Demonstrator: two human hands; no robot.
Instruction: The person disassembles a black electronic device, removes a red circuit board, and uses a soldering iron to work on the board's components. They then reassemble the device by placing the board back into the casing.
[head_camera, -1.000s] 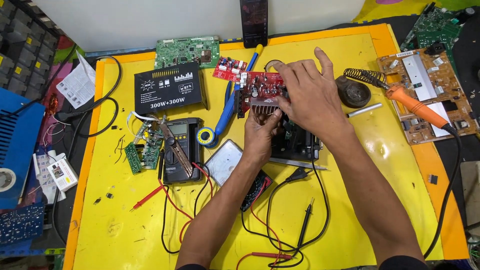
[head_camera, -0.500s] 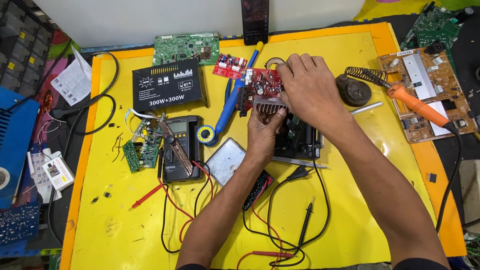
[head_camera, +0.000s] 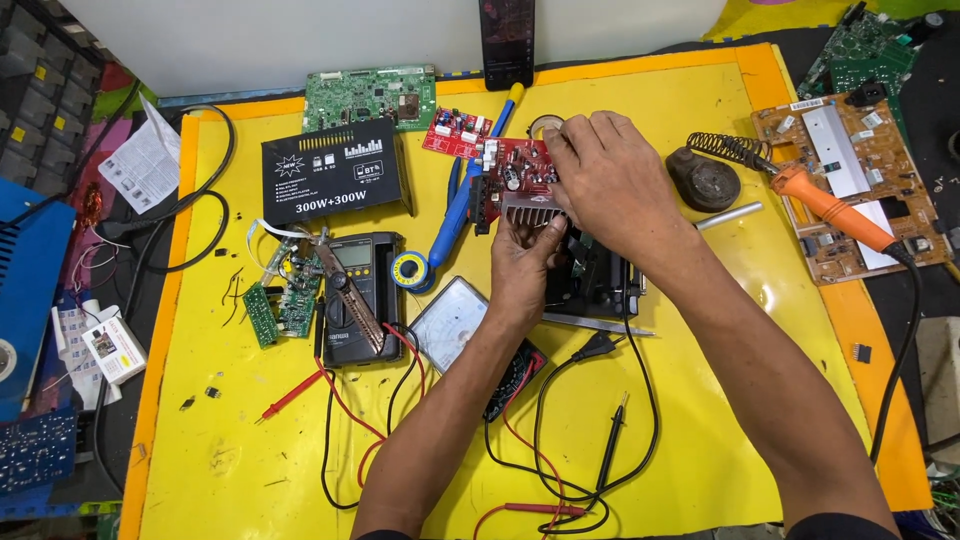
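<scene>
Both my hands hold a red circuit board (head_camera: 512, 168) with a silver finned heatsink (head_camera: 528, 207) along its near edge, lifted over the yellow mat (head_camera: 700, 400). My left hand (head_camera: 522, 262) grips the heatsink from below with its fingertips. My right hand (head_camera: 612, 178) clasps the board's right side from above and covers part of it. A black device (head_camera: 598, 282) lies on the mat right under the hands, partly hidden.
Left of the hands lie a blue screwdriver (head_camera: 462, 208), a solder roll (head_camera: 409, 270), a digital multimeter (head_camera: 356, 296), an analog meter (head_camera: 446, 322) and a black amplifier box (head_camera: 330, 172). An orange soldering iron (head_camera: 826, 206) and its stand (head_camera: 704, 176) sit to the right. Probe leads (head_camera: 610, 450) trail across the near mat.
Both hands keep hold of the red board. It has turned slightly, with the heatsink edge facing me more. The view has shifted a little.
</scene>
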